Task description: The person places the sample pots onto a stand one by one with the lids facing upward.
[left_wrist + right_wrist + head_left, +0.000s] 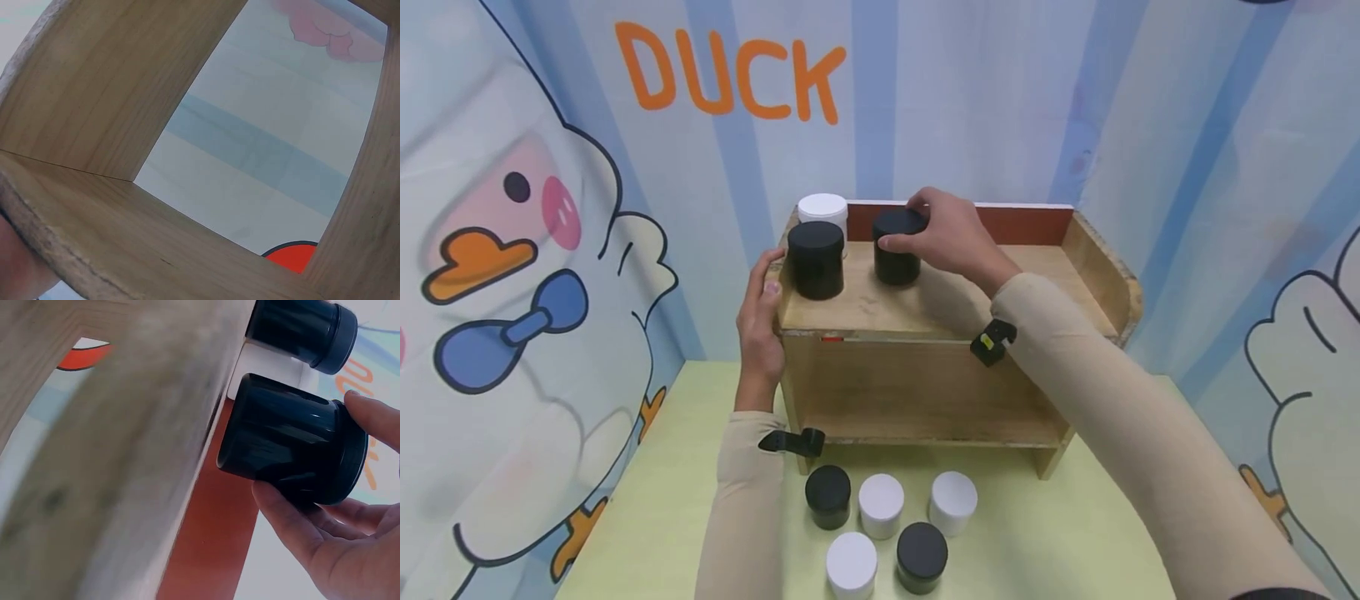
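Observation:
My right hand (951,237) grips a black lidded jar (897,258) over the top deck of a small wooden shelf (940,312). In the right wrist view, thumb and fingers pinch this black jar (287,440) around its lid end; whether its base touches the deck I cannot tell. My left hand (762,333) holds the shelf's left side near the top; in the left wrist view only a blurred bit of it shows behind the board. Left of the gripped jar stands another black jar (816,262), with a white jar (822,208) behind it.
On the pale green table (647,492) before the shelf stand black jars (828,497) (922,557) and white jars (881,504) (953,502) (852,565). The shelf has a lower board (925,427) and a raised right side (1101,271). A printed curtain (970,100) hangs behind.

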The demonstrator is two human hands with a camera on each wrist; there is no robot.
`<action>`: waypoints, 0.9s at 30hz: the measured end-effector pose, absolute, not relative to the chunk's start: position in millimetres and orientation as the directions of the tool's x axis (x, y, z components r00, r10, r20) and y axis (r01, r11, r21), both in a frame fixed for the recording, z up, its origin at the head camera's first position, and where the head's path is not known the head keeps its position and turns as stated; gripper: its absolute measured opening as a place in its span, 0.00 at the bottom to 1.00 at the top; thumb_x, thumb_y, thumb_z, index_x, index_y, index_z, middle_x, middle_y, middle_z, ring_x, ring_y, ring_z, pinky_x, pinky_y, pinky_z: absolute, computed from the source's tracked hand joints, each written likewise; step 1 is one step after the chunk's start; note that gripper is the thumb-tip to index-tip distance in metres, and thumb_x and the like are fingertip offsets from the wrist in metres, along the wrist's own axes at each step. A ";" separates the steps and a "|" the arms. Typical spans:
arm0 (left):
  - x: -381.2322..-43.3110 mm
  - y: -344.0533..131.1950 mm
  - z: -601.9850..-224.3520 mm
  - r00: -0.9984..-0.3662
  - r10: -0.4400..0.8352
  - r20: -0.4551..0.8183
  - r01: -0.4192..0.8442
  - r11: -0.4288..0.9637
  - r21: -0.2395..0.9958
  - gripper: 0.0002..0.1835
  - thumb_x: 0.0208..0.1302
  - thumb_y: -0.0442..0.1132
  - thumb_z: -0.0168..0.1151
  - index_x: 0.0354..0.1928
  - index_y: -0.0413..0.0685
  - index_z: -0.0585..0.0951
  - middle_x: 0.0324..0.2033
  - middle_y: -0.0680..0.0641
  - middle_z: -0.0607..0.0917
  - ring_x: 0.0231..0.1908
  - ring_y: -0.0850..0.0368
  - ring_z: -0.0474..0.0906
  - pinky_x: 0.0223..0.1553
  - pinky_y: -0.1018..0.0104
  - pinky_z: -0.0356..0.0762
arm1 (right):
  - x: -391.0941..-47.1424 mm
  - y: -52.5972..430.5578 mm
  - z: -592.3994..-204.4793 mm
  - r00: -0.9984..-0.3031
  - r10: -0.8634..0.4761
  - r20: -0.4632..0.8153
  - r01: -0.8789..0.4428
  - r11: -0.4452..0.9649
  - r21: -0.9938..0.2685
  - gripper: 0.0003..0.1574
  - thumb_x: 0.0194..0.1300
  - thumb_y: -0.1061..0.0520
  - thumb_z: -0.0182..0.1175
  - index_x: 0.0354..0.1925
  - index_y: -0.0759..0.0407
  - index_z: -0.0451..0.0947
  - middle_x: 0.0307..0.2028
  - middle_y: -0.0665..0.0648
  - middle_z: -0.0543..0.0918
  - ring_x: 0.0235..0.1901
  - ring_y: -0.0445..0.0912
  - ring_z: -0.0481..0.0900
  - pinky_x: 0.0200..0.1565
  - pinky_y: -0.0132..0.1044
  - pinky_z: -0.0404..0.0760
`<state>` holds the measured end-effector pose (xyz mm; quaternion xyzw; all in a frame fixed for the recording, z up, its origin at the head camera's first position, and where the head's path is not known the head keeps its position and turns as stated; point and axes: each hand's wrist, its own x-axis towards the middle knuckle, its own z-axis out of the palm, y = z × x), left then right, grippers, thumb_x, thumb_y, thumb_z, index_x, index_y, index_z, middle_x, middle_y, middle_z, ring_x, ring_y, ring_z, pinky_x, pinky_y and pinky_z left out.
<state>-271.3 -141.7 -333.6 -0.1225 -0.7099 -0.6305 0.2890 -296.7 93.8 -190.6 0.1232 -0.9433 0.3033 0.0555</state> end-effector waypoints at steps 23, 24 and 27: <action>-271.6 -142.1 -334.8 -0.793 -0.188 0.580 0.556 0.167 0.814 0.28 0.71 0.52 0.39 0.71 0.62 0.70 0.72 0.54 0.71 0.75 0.57 0.59 0.77 0.43 0.48 | -332.3 65.3 -188.6 -0.985 -0.132 0.108 -0.170 0.767 -0.618 0.40 0.60 0.44 0.70 0.63 0.62 0.70 0.60 0.62 0.77 0.57 0.52 0.75 0.60 0.43 0.78; -271.6 -142.2 -334.9 -0.794 -0.186 0.578 0.555 0.167 0.815 0.28 0.71 0.52 0.39 0.71 0.62 0.70 0.72 0.54 0.70 0.75 0.57 0.59 0.77 0.43 0.48 | -331.9 64.5 -187.5 -0.986 -0.132 0.098 -0.164 0.769 -0.618 0.41 0.61 0.44 0.70 0.64 0.63 0.70 0.61 0.62 0.77 0.57 0.51 0.75 0.59 0.43 0.78; -272.2 -142.0 -334.9 -0.796 -0.182 0.577 0.554 0.164 0.816 0.28 0.71 0.53 0.39 0.71 0.63 0.70 0.72 0.55 0.70 0.75 0.57 0.58 0.77 0.41 0.48 | -330.9 63.8 -183.8 -0.989 -0.129 0.065 -0.142 0.772 -0.620 0.41 0.62 0.44 0.69 0.65 0.63 0.68 0.62 0.62 0.75 0.58 0.51 0.74 0.60 0.42 0.78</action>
